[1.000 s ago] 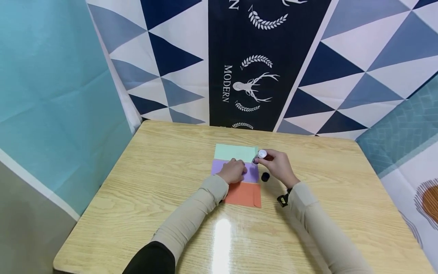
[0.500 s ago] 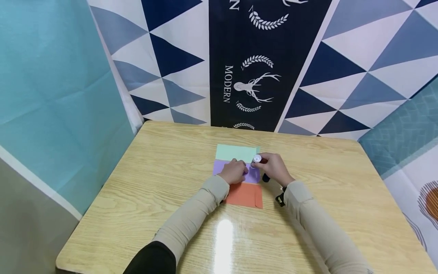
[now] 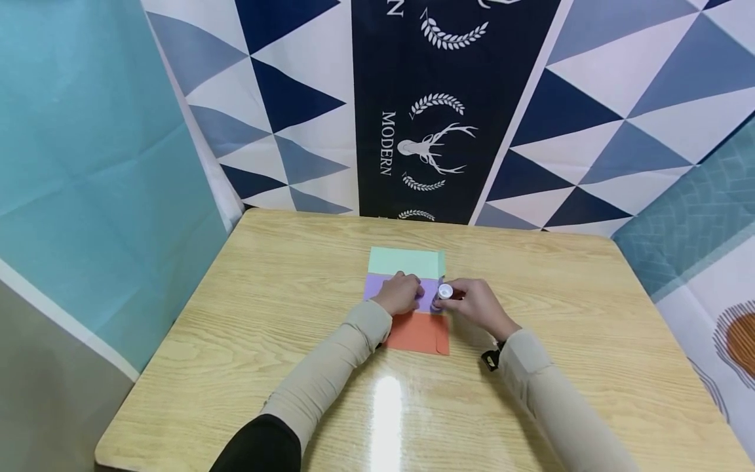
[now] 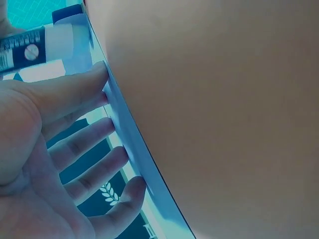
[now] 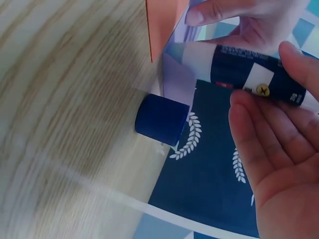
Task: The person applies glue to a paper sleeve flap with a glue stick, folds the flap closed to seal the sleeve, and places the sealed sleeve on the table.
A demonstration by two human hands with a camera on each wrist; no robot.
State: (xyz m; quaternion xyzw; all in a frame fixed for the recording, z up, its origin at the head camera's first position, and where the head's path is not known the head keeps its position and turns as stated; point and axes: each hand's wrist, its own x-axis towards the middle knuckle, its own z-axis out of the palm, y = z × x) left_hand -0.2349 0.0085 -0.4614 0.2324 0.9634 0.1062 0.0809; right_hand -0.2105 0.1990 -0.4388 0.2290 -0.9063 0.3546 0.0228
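A purple envelope lies between a mint green one and an orange one. My left hand rests its fingertips on the purple envelope; the left wrist view shows the hand with fingers spread and pressing down. My right hand pinches a glue stick at the purple envelope's right end. In the right wrist view, thumb and fingers of that hand grip the glue stick, its tip against the purple flap.
A dark cap stands on the wooden table beside the flap in the right wrist view; the head view hides it behind my right hand. The table reaches back to a patterned cloth wall.
My right hand has moved the glue stick toward me along the purple envelope's right end, from near the mint envelope to near the orange one. My left hand has stayed in place.
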